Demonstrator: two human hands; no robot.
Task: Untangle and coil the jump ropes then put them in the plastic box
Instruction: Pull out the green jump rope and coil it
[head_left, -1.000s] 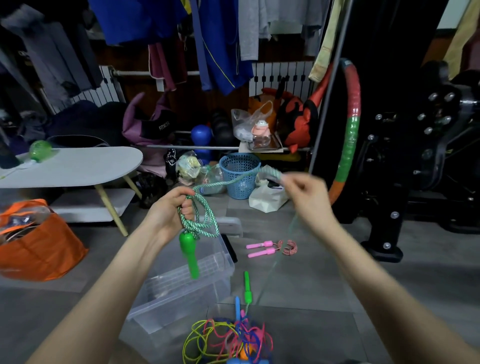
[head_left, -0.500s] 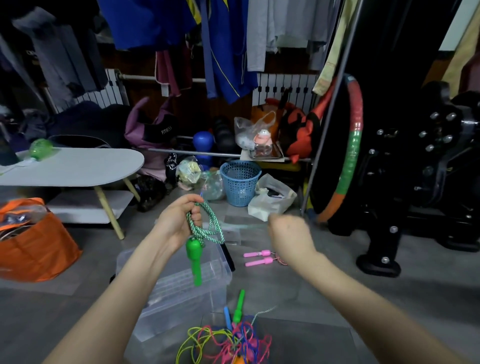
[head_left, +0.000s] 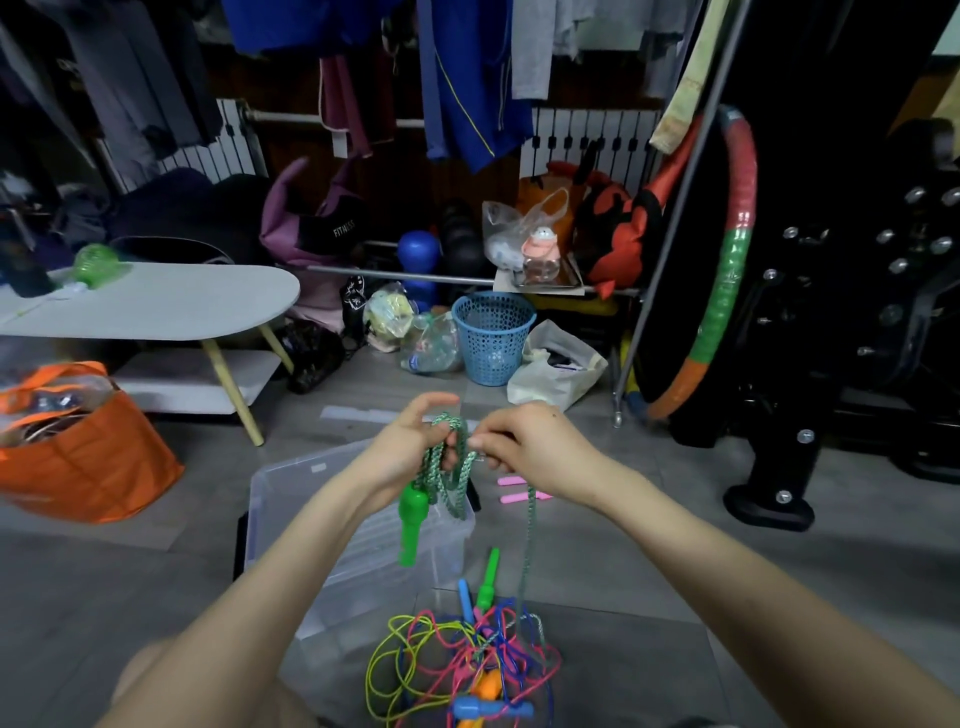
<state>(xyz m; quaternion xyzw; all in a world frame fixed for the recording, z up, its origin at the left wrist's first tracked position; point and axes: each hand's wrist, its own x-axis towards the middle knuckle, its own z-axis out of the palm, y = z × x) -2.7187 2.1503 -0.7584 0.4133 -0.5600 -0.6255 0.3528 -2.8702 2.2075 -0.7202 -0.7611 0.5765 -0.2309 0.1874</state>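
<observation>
A clear plastic box (head_left: 358, 540) sits open on the grey floor (head_left: 675, 545) below my arms, nothing visible inside it. Nearer me, at the bottom edge of view, lies a tangle (head_left: 457, 665) of yellow, pink and blue ropes with blue and orange handles in it; a second green handle (head_left: 487, 579) sticks up from its far side.

My left hand (head_left: 410, 447) is closed around several loops of the green rope (head_left: 451, 467), held above the box's far right corner. One green handle (head_left: 411, 525) hangs straight down from that fist, over the box. My right hand (head_left: 524, 447) is just beside the left, thumb and fingers pinched shut on the same rope near the top of the loops. From there one strand drops straight down to the tangle.

On the floor just past my right wrist lie two pink handles (head_left: 519, 489), partly hidden by it.
</observation>
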